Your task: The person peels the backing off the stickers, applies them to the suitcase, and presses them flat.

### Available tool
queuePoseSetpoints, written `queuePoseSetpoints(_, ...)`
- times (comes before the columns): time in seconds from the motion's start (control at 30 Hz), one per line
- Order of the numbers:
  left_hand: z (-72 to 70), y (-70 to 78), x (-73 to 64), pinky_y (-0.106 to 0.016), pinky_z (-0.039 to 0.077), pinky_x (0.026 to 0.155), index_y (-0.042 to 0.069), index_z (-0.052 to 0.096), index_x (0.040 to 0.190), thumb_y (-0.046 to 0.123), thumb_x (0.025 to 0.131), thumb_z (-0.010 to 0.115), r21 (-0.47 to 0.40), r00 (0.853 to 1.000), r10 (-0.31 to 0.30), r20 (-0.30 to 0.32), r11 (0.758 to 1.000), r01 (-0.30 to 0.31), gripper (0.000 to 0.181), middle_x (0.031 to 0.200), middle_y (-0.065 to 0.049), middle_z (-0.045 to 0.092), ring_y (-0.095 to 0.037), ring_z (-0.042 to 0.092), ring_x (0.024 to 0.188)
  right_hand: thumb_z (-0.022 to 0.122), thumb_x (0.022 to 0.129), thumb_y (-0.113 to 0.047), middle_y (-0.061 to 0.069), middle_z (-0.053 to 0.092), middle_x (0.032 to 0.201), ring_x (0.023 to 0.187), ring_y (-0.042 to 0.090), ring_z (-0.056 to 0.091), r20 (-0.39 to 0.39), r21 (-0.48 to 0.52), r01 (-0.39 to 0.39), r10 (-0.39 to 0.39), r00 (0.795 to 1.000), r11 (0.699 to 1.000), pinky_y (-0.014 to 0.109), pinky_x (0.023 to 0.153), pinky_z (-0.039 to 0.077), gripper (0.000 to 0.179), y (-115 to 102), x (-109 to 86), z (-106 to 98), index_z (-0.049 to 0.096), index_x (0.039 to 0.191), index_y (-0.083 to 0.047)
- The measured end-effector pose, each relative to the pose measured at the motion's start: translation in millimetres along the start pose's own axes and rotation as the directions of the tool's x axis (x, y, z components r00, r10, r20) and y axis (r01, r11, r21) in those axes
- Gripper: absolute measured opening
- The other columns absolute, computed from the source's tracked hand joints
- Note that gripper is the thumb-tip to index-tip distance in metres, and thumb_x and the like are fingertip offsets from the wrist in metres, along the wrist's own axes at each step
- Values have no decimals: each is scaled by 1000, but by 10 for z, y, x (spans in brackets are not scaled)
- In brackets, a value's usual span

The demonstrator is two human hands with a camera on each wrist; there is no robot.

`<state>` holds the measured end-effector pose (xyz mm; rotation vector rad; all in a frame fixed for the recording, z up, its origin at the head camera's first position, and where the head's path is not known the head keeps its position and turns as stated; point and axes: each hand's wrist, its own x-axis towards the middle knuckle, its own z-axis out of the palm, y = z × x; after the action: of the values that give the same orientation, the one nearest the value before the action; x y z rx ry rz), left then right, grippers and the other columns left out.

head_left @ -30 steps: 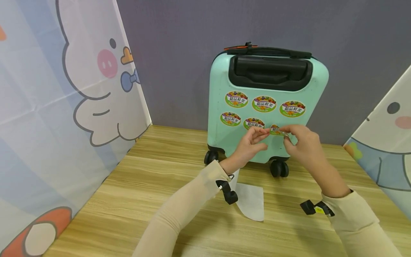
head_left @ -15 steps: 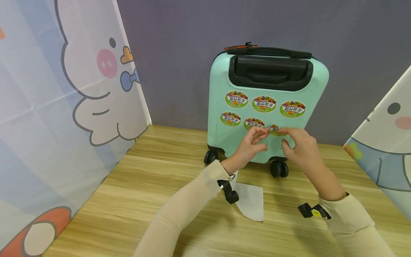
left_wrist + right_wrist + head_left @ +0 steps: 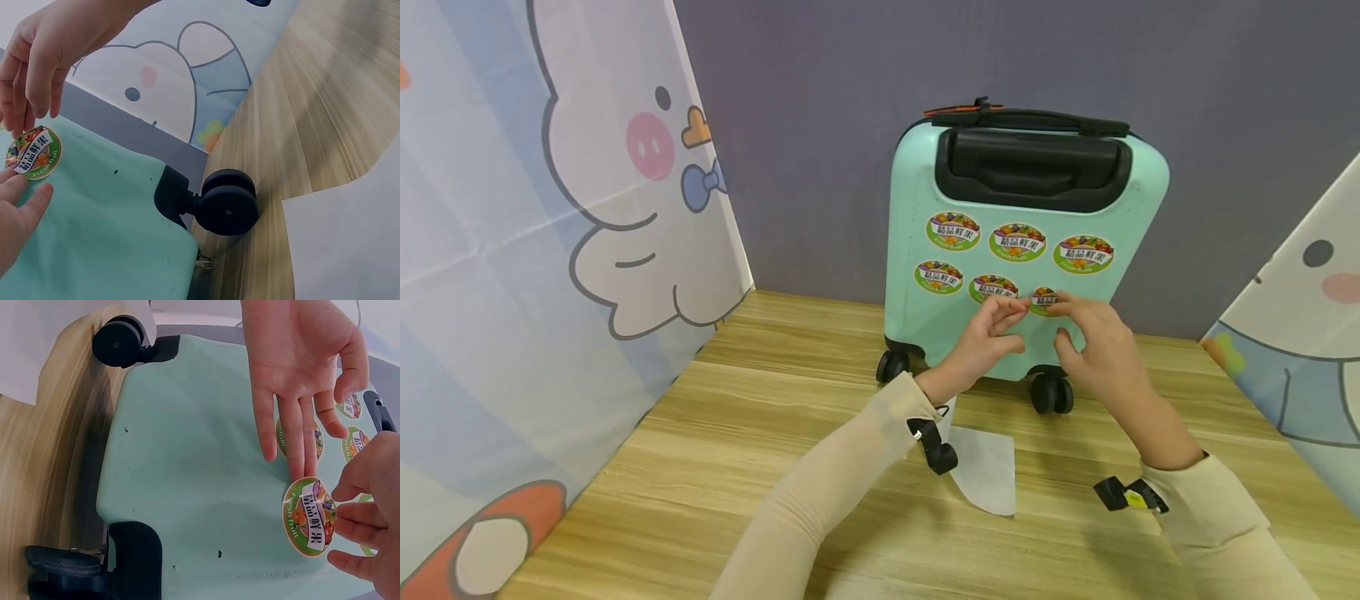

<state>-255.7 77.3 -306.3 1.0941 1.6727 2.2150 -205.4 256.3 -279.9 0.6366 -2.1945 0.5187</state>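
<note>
A mint-green suitcase (image 3: 917, 167) stands upright, with oval fruit stickers in two rows on its front. At the right end of the lower row, an oval sticker (image 3: 309, 515) lies against the shell. My left hand (image 3: 973, 343) reaches it from the left, extended fingertips at its edge and the thumb held away. On its other side my right hand (image 3: 1101, 350) touches the sticker's right part with its fingertips, the thumb apart below. The upper-row stickers, such as the middle one (image 3: 1017, 242), show whole; left fingers partly cover the lower middle sticker (image 3: 992, 288).
White backing paper (image 3: 988, 471) lies curled on the wooden table (image 3: 805, 400) in front of the suitcase, partly behind the left wrist. Black wheels (image 3: 1052, 393) support the case. A grey wall (image 3: 805, 150) rises behind, with cartoon-printed cloth (image 3: 497, 275) at both sides.
My right hand has let go of the sticker's raised right edge, its thumb parting from the fingers. The sticker now lies flatter on the suitcase. My left hand has stayed in place.
</note>
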Motion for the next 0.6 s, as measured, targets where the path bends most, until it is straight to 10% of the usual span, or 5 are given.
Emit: queuePoseSetpoints(0.6, -27, -13, 9, -25, 49, 89, -9, 39, 124, -15, 89, 48, 0, 1000, -7, 17, 1000, 7, 37, 155, -21, 35, -26, 37, 142, 61, 76, 21, 29, 53, 136, 118, 48, 51, 14, -22, 19, -19, 1000, 1000, 61, 91, 42, 35, 64, -28, 17, 65, 109, 9)
